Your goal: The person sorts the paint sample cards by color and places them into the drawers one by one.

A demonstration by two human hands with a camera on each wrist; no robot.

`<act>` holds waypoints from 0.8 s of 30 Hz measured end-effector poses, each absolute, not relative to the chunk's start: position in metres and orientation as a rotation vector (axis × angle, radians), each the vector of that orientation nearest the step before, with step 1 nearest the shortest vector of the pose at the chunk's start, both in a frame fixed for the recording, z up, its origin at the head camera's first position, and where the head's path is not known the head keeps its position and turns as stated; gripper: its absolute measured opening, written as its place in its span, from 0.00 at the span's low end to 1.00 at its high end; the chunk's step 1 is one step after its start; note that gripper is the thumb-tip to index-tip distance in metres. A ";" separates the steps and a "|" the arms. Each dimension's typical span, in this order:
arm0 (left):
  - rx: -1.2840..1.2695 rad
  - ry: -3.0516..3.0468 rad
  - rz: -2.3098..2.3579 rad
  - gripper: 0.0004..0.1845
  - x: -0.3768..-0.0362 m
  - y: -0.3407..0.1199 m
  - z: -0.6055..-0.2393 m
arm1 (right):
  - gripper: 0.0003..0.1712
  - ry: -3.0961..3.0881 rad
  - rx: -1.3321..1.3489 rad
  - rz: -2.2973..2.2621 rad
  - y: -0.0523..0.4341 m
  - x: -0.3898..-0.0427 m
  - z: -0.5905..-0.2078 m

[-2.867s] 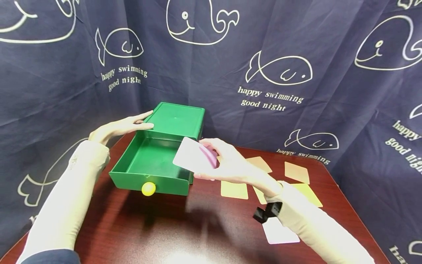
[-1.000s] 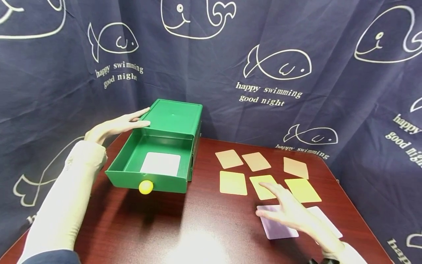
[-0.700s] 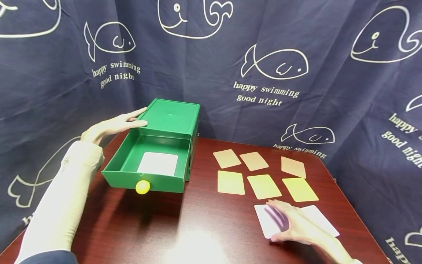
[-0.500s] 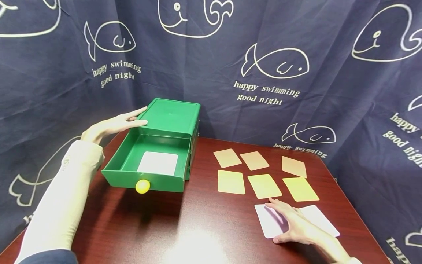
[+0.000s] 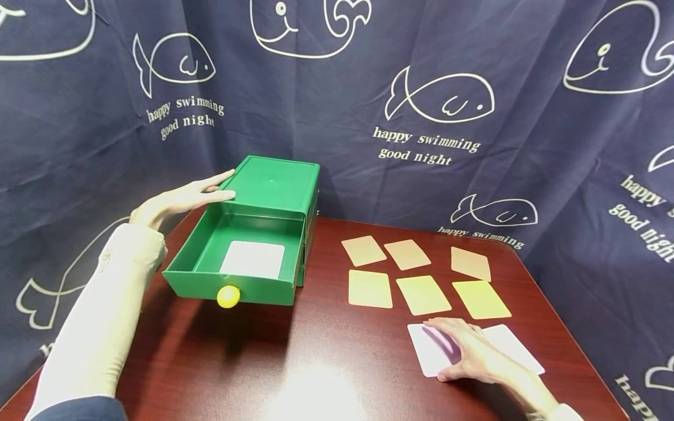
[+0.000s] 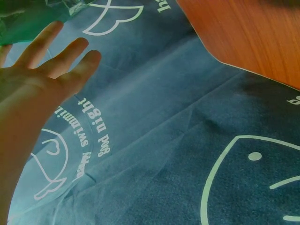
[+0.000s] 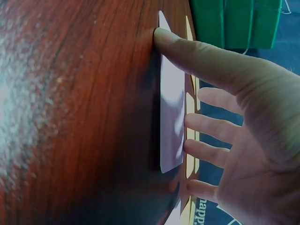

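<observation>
R hand flat on white card, fingers spread, gripping nothing.
L hand open, fingers straight against green drawer box; drawer out w/ a card inside.

Cards lying ten in all, counted by colour:
- three tan cards sitting in far row on tabletop;
- three yellow cards sitting in middle row;
- three white cards showing: one lying inside drawer, two lying in near row.

One green drawer box standing, one drawer pulled out, one yellow knob showing.

Two hands showing: left hand, right hand.
</observation>
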State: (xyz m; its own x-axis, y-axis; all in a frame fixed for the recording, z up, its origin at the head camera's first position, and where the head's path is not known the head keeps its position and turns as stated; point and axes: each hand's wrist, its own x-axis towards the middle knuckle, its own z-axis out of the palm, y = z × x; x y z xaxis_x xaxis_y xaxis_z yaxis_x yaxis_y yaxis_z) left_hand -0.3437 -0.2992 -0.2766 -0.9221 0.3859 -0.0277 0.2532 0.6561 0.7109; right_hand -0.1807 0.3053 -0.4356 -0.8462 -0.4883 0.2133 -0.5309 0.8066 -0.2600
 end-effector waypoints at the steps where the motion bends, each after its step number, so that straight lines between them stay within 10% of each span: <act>1: 0.523 2.699 1.114 0.39 -0.344 -0.299 -0.276 | 0.52 -2.861 0.808 0.467 0.305 -0.181 -0.435; 24: 0.522 2.682 1.138 0.39 -0.339 -0.298 -0.276 | 0.58 -2.872 -0.043 0.178 0.258 -0.146 -0.447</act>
State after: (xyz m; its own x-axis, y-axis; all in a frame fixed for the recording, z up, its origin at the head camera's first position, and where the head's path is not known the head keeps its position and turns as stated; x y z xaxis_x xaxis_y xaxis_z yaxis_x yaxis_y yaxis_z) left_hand -0.3388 -0.2979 -0.2758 -0.9219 0.3862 -0.0293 0.2473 0.6451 0.7229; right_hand -0.1464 0.2576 -0.4469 -0.9649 0.0457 0.2587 0.0134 0.9920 -0.1252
